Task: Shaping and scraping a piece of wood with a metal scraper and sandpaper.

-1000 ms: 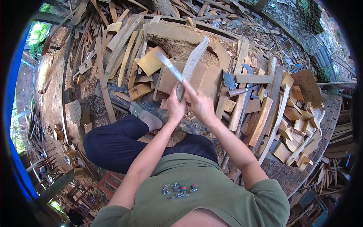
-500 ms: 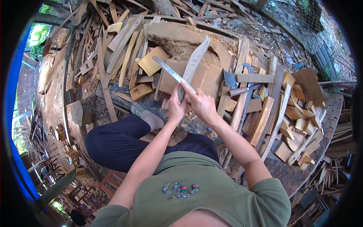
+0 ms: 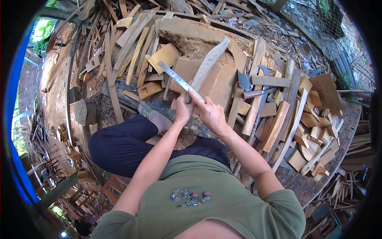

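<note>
A long, curved grey-brown wooden piece (image 3: 211,57) slants away from me over the worn wooden block (image 3: 181,65). My left hand (image 3: 184,110) is closed around its near end. Across that piece, close to the left hand, lies a narrow metal ruler (image 3: 173,75) with its far end pointing up and to the left. My right hand (image 3: 211,114) grips the ruler's near end, fingers and thumb pressed together on it. Both hands are side by side, almost touching. The wood's near end is partly hidden by them.
Right of the block lie an axe-like metal blade (image 3: 244,81), a hammer-like tool (image 3: 252,94) and a curved blade (image 3: 262,71). Beyond them is a heap of wood offcuts (image 3: 314,135). Long wooden strips (image 3: 133,55) lean at the left, near a yellowish board (image 3: 164,55).
The ruler has slid a little toward me along the curved piece. That piece's far end has swung slightly to the right. The view has shifted slightly.
</note>
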Action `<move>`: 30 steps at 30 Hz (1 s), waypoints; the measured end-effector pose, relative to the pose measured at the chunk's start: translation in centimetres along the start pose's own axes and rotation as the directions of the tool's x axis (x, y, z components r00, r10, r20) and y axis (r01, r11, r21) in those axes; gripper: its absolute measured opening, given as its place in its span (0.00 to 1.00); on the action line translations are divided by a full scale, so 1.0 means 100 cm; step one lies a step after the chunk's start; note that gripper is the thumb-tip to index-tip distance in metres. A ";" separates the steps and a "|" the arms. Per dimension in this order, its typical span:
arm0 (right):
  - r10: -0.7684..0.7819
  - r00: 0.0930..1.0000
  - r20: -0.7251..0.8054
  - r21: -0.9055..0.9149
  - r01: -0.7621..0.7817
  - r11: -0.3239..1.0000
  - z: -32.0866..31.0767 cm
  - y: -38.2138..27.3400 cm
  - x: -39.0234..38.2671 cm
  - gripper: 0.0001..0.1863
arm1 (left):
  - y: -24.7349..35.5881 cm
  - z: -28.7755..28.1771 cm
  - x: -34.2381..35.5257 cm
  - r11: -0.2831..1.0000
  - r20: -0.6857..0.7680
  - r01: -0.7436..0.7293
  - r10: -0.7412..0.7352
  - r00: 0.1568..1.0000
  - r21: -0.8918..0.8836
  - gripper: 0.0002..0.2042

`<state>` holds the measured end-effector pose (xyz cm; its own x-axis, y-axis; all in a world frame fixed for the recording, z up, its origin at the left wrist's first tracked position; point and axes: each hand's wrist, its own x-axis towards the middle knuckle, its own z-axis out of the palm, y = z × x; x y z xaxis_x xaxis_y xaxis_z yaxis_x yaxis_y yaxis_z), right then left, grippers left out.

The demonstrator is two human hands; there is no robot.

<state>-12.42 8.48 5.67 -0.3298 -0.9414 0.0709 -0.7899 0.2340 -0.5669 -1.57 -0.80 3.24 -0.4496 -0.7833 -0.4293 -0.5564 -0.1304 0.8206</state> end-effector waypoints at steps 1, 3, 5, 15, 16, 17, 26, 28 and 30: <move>-0.026 0.999 0.046 -0.013 0.026 1.000 -0.004 -0.006 -0.005 0.33 | -0.005 0.000 -0.001 0.997 -0.027 -0.070 0.069 0.997 -0.020 0.28; 0.003 1.000 -0.002 -0.052 -0.003 0.999 -0.005 0.010 0.017 0.33 | -0.011 0.002 0.003 0.978 -0.065 -0.185 0.179 0.982 -0.099 0.28; 0.095 0.989 -0.117 -0.099 -0.107 0.989 -0.013 0.043 0.051 0.32 | -0.012 0.008 0.004 0.945 -0.107 -0.285 0.271 0.957 -0.162 0.29; -0.069 0.995 0.074 0.006 0.069 0.998 -0.003 -0.010 -0.007 0.34 | -0.022 0.009 0.004 0.970 -0.049 -0.126 0.119 0.992 -0.206 0.31; -0.117 0.989 0.091 -0.016 0.119 0.993 -0.005 -0.004 -0.001 0.34 | -0.023 0.005 0.004 0.962 -0.042 -0.128 0.122 0.992 -0.242 0.30; -0.069 0.997 0.041 -0.035 0.070 0.997 -0.004 0.009 0.009 0.34 | -0.017 0.005 0.005 0.952 -0.034 -0.161 0.157 0.987 -0.262 0.30; -0.044 0.999 -0.015 -0.035 0.043 0.998 0.015 0.001 0.003 0.34 | -0.030 0.005 0.011 0.995 0.032 -0.057 0.060 0.998 -0.087 0.30; -0.094 0.995 0.040 -0.007 0.094 0.996 0.011 -0.010 -0.016 0.35 | -0.012 0.012 0.003 0.947 -0.073 -0.252 0.242 0.968 -0.198 0.30; -0.140 0.988 0.062 -0.005 0.141 0.990 -0.011 -0.016 -0.001 0.34 | -0.024 0.008 0.008 0.956 -0.089 -0.223 0.209 0.974 -0.193 0.30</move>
<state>-11.71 8.51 7.43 -0.1828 -0.9782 0.0984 -0.8308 0.1002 -0.5475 -1.19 -0.62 0.66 -0.4924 -0.8440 -0.2127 -0.2967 -0.0670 0.9526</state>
